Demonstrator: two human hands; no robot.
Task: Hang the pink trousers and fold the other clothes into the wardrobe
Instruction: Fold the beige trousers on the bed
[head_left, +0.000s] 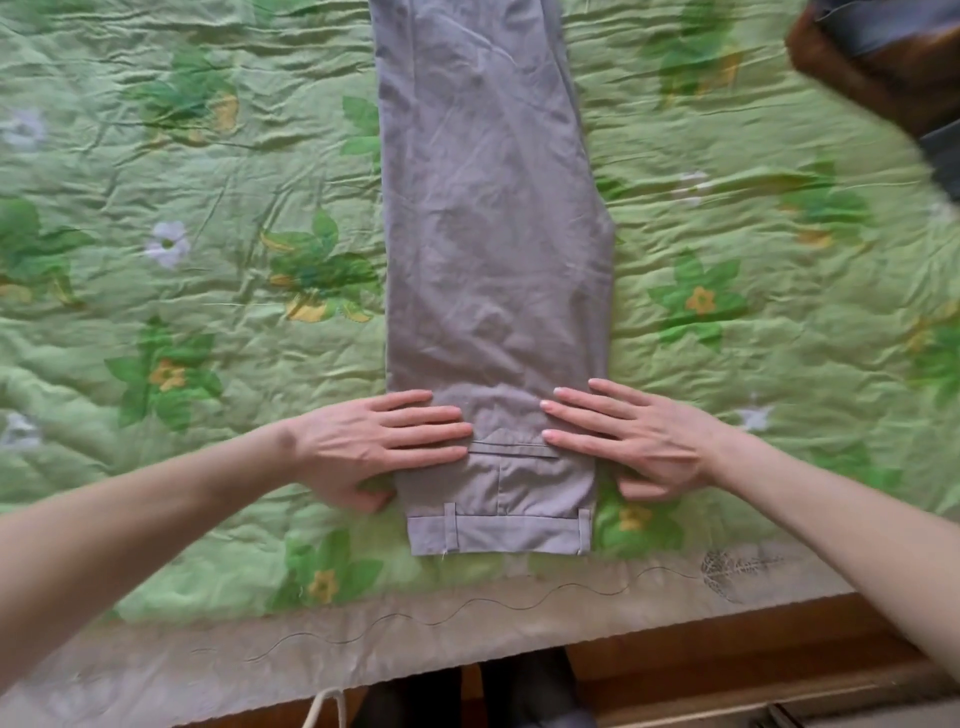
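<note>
A pair of greyish-mauve trousers (493, 234) lies flat on the bed, folded lengthwise leg on leg, waistband toward me and legs running off the top of the view. My left hand (379, 441) lies flat on the left side of the seat area, fingers straight, thumb off the fabric's edge on the quilt. My right hand (631, 439) presses flat on the right side, fingertips near the back pocket slit, thumb on the quilt. Neither hand grips the cloth.
A green floral quilt (208, 234) covers the bed, with a beige border along the near edge. Dark brown and blue clothing (883, 62) lies piled at the top right corner. Wooden floor and my dark-clad legs (519, 691) show below the bed edge.
</note>
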